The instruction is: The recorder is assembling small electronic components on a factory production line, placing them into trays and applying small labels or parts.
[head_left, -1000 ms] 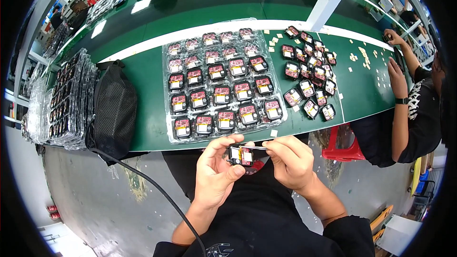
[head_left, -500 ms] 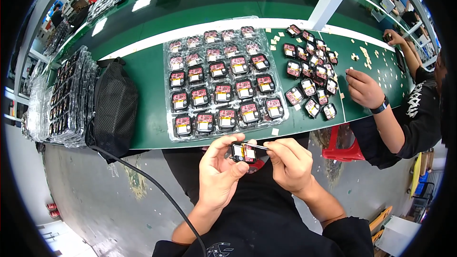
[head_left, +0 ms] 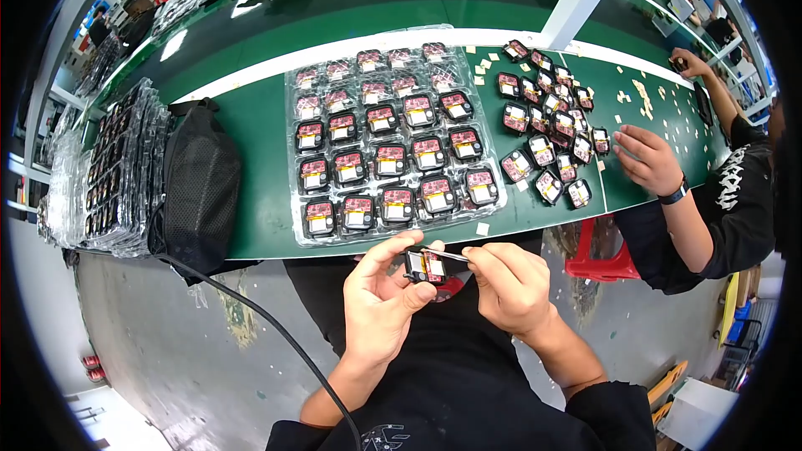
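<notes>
Two hands work on one small module, held in the air just below the edge of the green table.

At the far left stands a pile of clear plastic trays (head_left: 100,175), and beside it lies a black mesh bag (head_left: 200,188). The left hand (head_left: 380,301) is closed around a small black square module with a red and white inner part (head_left: 424,266), which it pinches between thumb and fingers. Compared with a moment ago the module has hardly moved, so the same fine work goes on. The right hand (head_left: 510,284) grips a thin metal tool (head_left: 447,255) whose tip touches the module. Above, the clear tray of same modules (head_left: 388,146) looks full. At the right, a co-worker's hand (head_left: 652,159) has come to the loose modules (head_left: 547,129).
</notes>
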A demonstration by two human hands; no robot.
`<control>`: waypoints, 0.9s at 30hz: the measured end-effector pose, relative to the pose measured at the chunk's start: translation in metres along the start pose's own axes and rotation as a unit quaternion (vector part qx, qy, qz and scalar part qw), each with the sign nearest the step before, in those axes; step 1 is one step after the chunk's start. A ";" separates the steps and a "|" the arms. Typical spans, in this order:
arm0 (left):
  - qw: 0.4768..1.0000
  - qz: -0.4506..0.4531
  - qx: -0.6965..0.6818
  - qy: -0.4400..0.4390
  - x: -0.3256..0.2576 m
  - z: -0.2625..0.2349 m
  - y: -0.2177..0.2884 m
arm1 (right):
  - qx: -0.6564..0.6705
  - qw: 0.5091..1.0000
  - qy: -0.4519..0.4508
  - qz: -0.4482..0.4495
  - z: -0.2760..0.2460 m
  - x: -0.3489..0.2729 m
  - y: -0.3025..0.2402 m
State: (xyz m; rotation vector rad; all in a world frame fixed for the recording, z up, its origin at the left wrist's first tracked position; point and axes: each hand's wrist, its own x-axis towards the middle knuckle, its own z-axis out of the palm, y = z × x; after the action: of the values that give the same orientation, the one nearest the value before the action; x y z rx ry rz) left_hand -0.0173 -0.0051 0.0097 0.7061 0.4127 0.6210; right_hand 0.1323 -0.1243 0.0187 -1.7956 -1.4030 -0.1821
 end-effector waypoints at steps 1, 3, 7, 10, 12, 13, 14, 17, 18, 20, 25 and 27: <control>1.000 -0.002 0.007 -0.003 0.000 -0.001 0.001 | -0.004 1.000 0.001 -0.005 0.000 0.001 0.001; 1.000 -0.008 -0.010 -0.004 0.001 -0.005 -0.001 | -0.008 1.000 0.001 -0.010 -0.001 0.002 0.002; 1.000 0.002 -0.001 -0.008 0.003 -0.004 -0.001 | 0.026 1.000 0.009 0.003 -0.002 0.004 0.004; 1.000 -0.005 0.006 -0.006 0.002 -0.005 -0.001 | 0.042 0.999 0.000 0.009 -0.003 0.005 0.005; 1.000 -0.009 0.009 -0.005 0.002 -0.006 0.000 | 0.048 0.999 -0.005 0.020 -0.003 0.005 0.006; 1.000 -0.012 0.012 -0.004 0.002 -0.006 0.000 | 0.052 0.998 -0.011 0.022 -0.003 0.005 0.006; 1.000 -0.013 0.012 -0.004 0.002 -0.006 0.001 | 0.056 0.998 -0.017 0.025 -0.004 0.005 0.006; 1.000 -0.026 -0.008 -0.001 0.001 -0.006 0.002 | 0.061 0.997 -0.020 0.032 -0.003 0.006 0.005; 1.000 -0.025 -0.008 -0.001 0.001 -0.005 0.002 | 0.061 0.997 -0.020 0.032 -0.002 0.005 0.004; 1.000 -0.024 -0.007 -0.001 0.001 -0.003 0.002 | 0.049 0.998 -0.008 0.033 0.001 0.002 0.003; 1.000 -0.015 -0.010 0.017 0.001 0.003 0.000 | -0.002 1.000 -0.006 0.000 0.002 -0.002 0.001; 1.000 -0.006 0.011 0.009 0.002 -0.002 -0.002 | -0.019 1.000 -0.009 -0.005 -0.002 0.001 0.000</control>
State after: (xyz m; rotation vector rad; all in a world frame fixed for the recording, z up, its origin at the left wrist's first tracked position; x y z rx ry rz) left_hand -0.0157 -0.0038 0.0068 0.7195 0.4413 0.6121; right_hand 0.1335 -0.1248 0.0200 -1.8266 -1.4295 -0.1992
